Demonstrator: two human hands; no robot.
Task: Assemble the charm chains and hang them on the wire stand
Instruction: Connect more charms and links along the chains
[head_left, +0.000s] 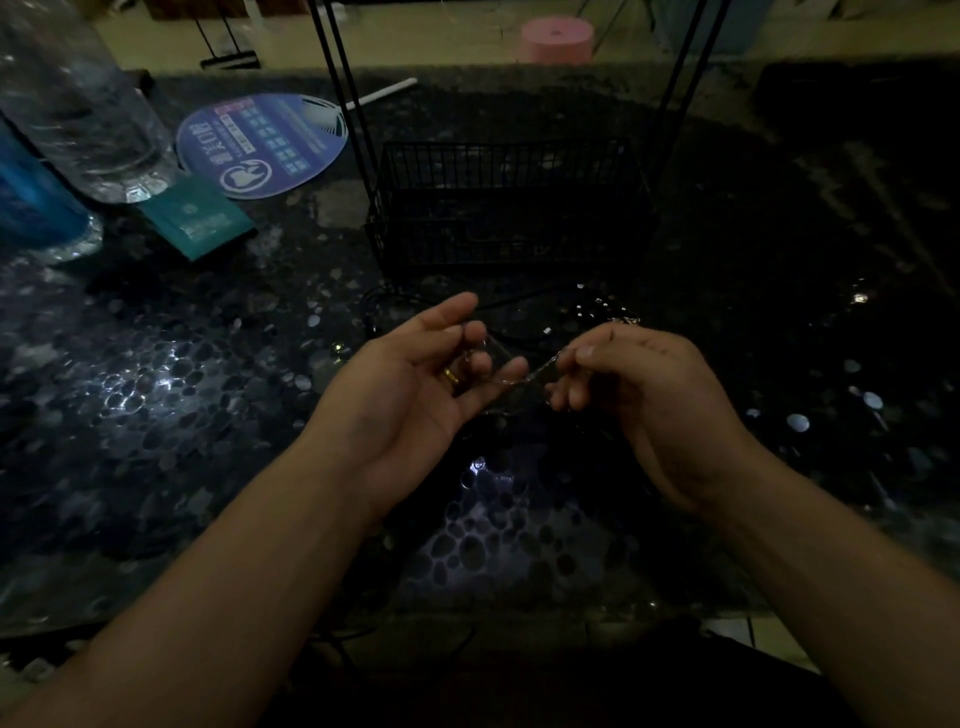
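Note:
A thin metal charm chain (540, 370) stretches between my two hands above the dark speckled table. My left hand (415, 384) is palm up, its fingertips curled around one end, with a gold ring on one finger. My right hand (639, 384) pinches the other end between thumb and fingers; a small charm bit (626, 320) sticks out above it. The black wire stand (509, 208), with a basket base and tall uprights, stands just beyond my hands. The scene is dim, so the chain's links are hard to make out.
At the far left stand a clear plastic bottle (88, 104) and a blue bottle (31, 197). A teal packet (200, 218) and a round blue hand fan (265, 143) lie left of the stand. A pink stool (557, 39) sits beyond the table.

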